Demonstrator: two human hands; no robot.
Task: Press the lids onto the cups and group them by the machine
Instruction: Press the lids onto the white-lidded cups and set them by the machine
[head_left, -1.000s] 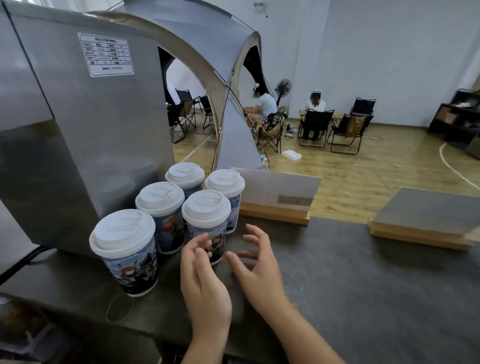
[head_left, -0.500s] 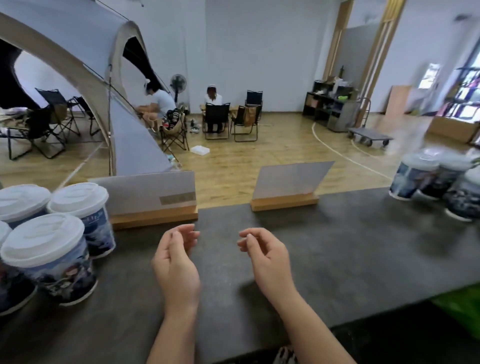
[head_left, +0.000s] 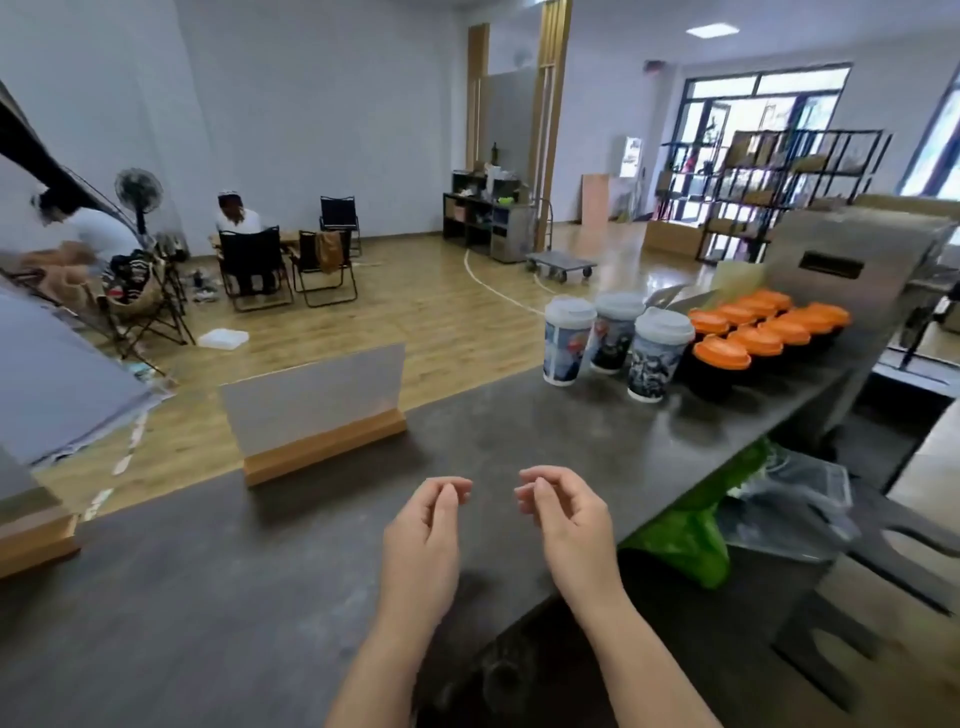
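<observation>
Three printed paper cups with white lids stand on the dark counter (head_left: 260, 597) at the right: one cup (head_left: 567, 340) on the left, a second cup (head_left: 615, 332) behind, a third cup (head_left: 658, 356) nearest. My left hand (head_left: 423, 540) and my right hand (head_left: 569, 525) hover side by side above the counter's middle, fingers loosely curled, holding nothing. Both hands are well short of the cups. The machine and the grouped cups are out of view to the left.
Several black bowls with orange lids (head_left: 758, 332) sit right of the cups, before a steel unit (head_left: 852, 260). A sign in a wooden base (head_left: 317, 410) stands at the counter's far edge. A green bag (head_left: 680, 535) lies below the counter's right edge.
The view has swung right, away from the machine and its grouped cups. The three cups at the right are now nearer the centre. Both hands stay raised and empty.
</observation>
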